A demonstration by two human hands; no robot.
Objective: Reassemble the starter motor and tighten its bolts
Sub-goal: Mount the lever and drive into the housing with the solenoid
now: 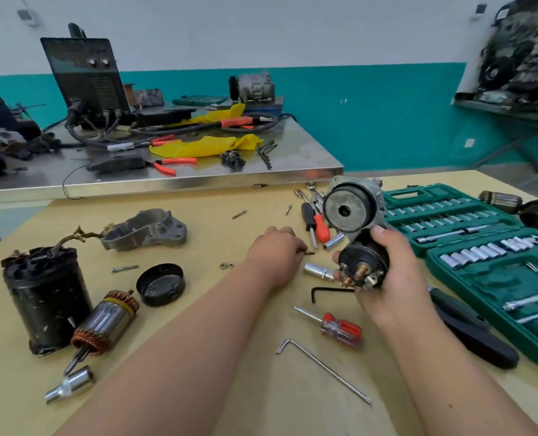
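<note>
The right hand is clamped around the black solenoid end of the starter motor assembly, holding it up off the worktop near the right edge, its copper terminals facing the camera and the round grey housing end tilted upward. The left hand lies palm down on the worktop's middle, fingers curled together over a small dark screw; whether it actually pinches the screw cannot be told.

Near the left edge the black field housing stands upright, with the copper-wound armature leaning against its lower side. A black end cap lies open side up just beside the armature, and the grey cast nose housing rests farther back. A bolt lies between the nose housing and the cap.

Along the right edge sits an open green socket set. 1 red-handled screwdriver lies below the right hand, a long hex key nearer the front edge, and a small black hex key just under the held assembly.
</note>
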